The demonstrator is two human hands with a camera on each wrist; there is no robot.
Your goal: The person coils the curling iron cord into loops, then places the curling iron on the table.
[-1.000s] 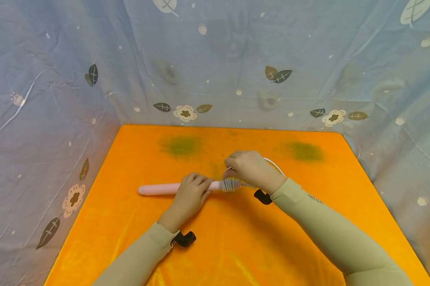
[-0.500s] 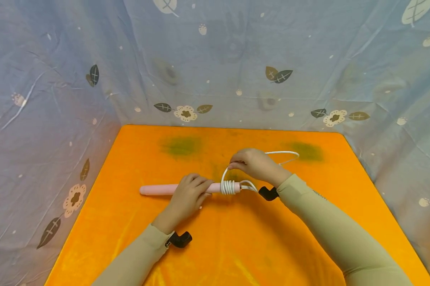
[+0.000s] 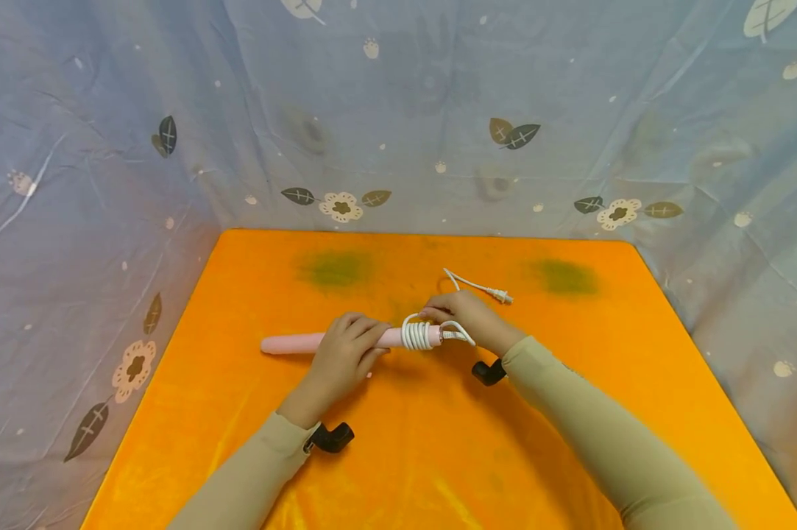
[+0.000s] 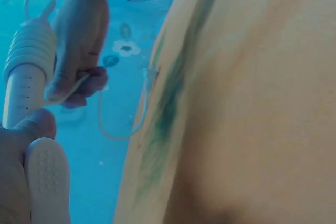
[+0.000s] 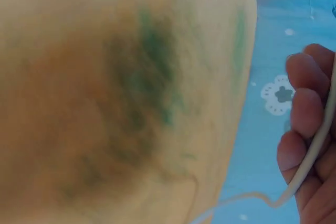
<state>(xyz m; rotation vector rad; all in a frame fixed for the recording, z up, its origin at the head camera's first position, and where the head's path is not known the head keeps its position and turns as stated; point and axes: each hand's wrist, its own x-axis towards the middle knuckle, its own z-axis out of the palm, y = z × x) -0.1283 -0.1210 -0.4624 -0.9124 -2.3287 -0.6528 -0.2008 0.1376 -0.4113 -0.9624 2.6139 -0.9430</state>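
A pink curling iron [image 3: 388,338] lies crosswise in the head view, its long barrel pointing left. My left hand [image 3: 341,357] grips it around the middle, the thumb lying along the handle in the left wrist view, beside a dotted lever [image 4: 48,179]. White power cord [image 3: 416,336] is wound in several tight turns around the handle's right end. Just right of the coils, my right hand [image 3: 474,318] pinches the cord's running part; in the right wrist view that cord [image 5: 315,148] crosses the curled fingers. Beyond the hand, the loose end finishes in a two-pin plug [image 3: 502,296].
An orange cloth-covered table [image 3: 398,456] with dark green smudges lies under the hands. Blue-grey patterned curtains [image 3: 398,110] close off its back and both sides. A black wrist camera [image 3: 332,438] sits at the left cuff, another [image 3: 488,372] at the right.
My right hand has moved with the cord from above the handle, slightly out, then down beside its right end. The plug has come into view behind it. The left hand keeps its grip.
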